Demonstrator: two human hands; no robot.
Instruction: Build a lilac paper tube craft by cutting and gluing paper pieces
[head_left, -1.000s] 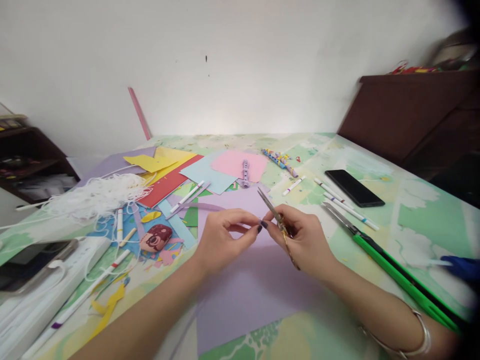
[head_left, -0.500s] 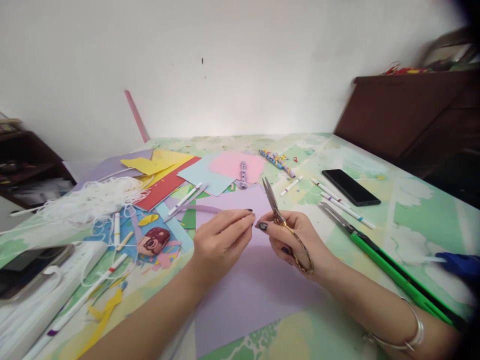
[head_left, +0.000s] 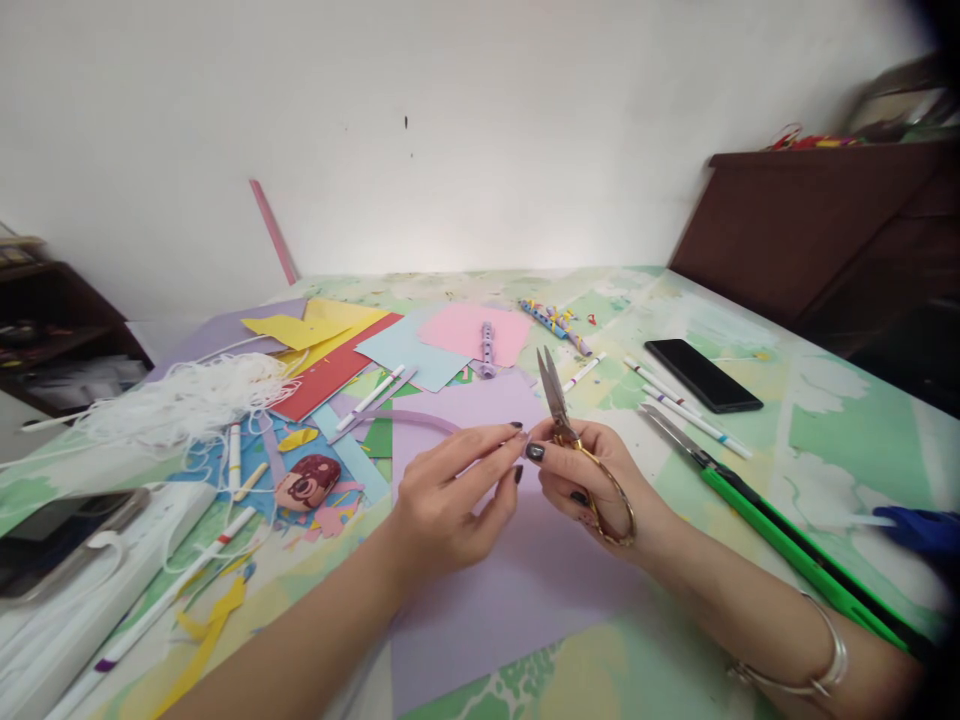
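Observation:
My left hand [head_left: 454, 490] pinches a thin purple paper strip [head_left: 416, 418], whose free part curves away to the left behind the fingers. Gold-handled scissors [head_left: 556, 397] sit in my right hand [head_left: 611, 475], with the blades pointing up and slightly parted. The right thumb and index finger meet the left fingertips at the strip's end, which is mostly hidden. Below both hands lies a large purple sheet [head_left: 510, 620]. Beyond them a rolled purple paper piece with a dotted pattern [head_left: 487, 350] rests on a pink sheet [head_left: 450, 325].
Tangled white string [head_left: 187, 395], colored paper and a dark red case [head_left: 307, 482] lie to the left. At right are a black phone [head_left: 703, 375], white markers [head_left: 697, 422] and a green box cutter [head_left: 795, 540]. Decorated paper rolls [head_left: 551, 322] lie at the back.
Both hands have shifted slightly right. The left fingers have spread apart a little below the pinch, and the scissors have moved right with their blades parted more visibly.

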